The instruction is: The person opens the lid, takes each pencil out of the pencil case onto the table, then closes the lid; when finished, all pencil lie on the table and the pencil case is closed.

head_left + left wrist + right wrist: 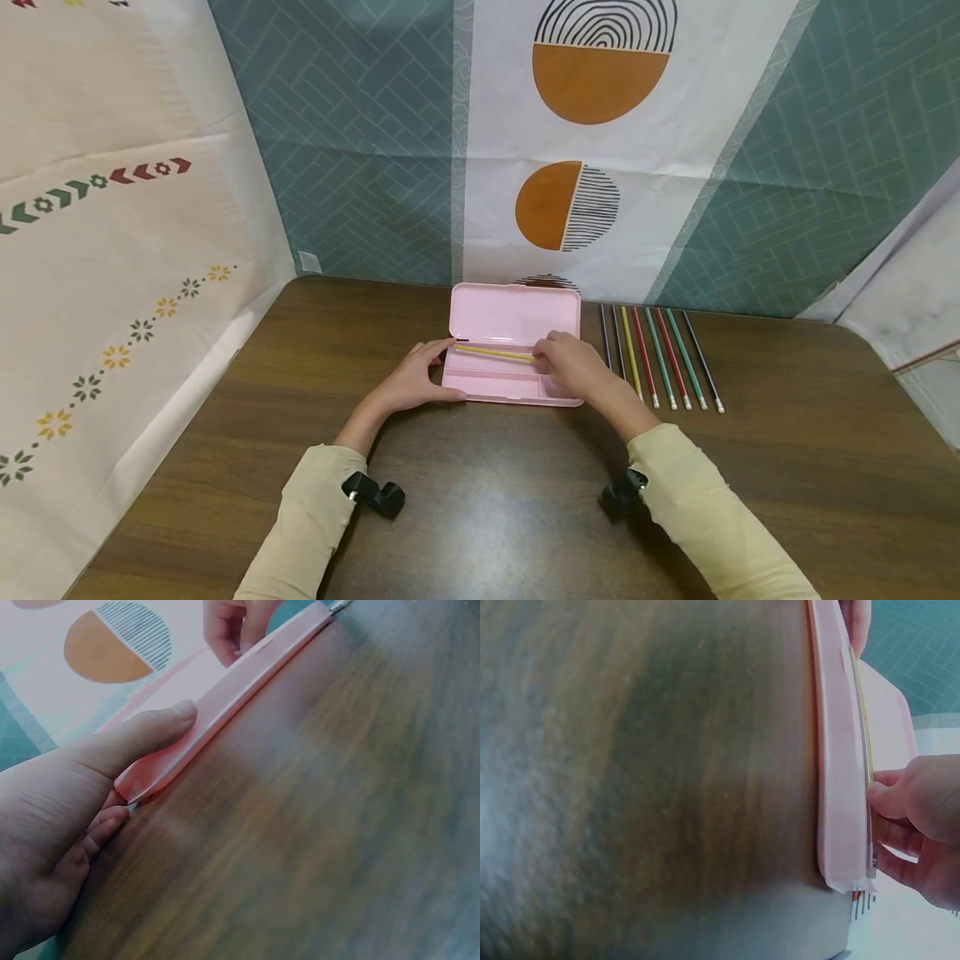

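A pink pencil case (491,385) lies with its lid (515,312) raised at the back of the table. My left hand (412,379) grips its left end, the thumb along the front wall and the fingers around the side, as the left wrist view shows on the case (217,705). With my right hand (573,364) I pinch a yellow pencil (495,353) near its right end. The pencil lies lengthwise over the long rear compartment. In the right wrist view, thumb and fingertips of the right hand (930,825) meet at the pencil (865,720).
Right of the case, several pencils, among them a red pencil (647,358) and a dark one (703,362), lie side by side with erasers toward me. Patterned cloth (360,167) hangs behind the brown table (480,500), and a pale embroidered cloth (112,275) hangs at left.
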Demonstrator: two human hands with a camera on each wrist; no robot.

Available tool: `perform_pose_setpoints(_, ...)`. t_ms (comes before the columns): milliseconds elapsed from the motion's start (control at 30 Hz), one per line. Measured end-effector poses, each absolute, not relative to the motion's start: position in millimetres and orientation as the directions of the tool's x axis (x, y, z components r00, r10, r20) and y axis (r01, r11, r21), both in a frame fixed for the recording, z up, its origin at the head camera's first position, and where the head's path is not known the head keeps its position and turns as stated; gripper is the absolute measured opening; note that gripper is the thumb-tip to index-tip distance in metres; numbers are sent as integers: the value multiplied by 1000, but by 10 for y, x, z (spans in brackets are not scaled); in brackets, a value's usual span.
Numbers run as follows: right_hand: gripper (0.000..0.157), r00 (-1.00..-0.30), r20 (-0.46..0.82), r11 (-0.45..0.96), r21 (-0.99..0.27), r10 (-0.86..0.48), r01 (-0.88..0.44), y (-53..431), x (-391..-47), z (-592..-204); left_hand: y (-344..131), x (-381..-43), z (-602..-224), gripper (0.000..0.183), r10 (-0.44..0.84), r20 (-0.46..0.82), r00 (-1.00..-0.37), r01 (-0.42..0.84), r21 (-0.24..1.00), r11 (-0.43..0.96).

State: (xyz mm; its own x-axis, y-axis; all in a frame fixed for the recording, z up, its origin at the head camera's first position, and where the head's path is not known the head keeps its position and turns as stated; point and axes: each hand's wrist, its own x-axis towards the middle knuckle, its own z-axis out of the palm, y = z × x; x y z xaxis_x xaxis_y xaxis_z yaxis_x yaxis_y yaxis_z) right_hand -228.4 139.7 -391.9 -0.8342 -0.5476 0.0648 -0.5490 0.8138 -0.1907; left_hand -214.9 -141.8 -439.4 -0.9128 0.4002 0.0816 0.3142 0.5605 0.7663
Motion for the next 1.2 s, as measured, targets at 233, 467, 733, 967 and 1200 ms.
perform_pose_setpoints(233, 12, -853, 146, 823, -224, -501, -522, 1436, -2298, -3849, -1435, -2142, -4397, 93, 394, 90, -915, 319, 760, 567)
perform_pose_setpoints(467, 12, -874, 206, 785, -384, -440, -486, 1552, -2312, -3734, -1452, -2139, -4403, 92, 392, 78, -917, 310, 758, 574)
perform_pose_setpoints(733, 14, -914, 214, 792, -456, -345, -406, 1953, -2368, -3620, -1451, -2142, -4394, 93, 393, 84, -916, 316, 755, 575)
perform_pose_setpoints(967, 23, -955, 163, 818, -491, -249, -298, 2425, -2308, -3560, -1430, -2143, -4400, 92, 402, 74, -913, 313, 760, 570)
perform_pose_setpoints(1200, 27, -975, 128, 861, -458, -182, -221, 2912, -2253, -3610, -1431, -2142, -4404, 92, 400, 71, -914, 308, 763, 569)
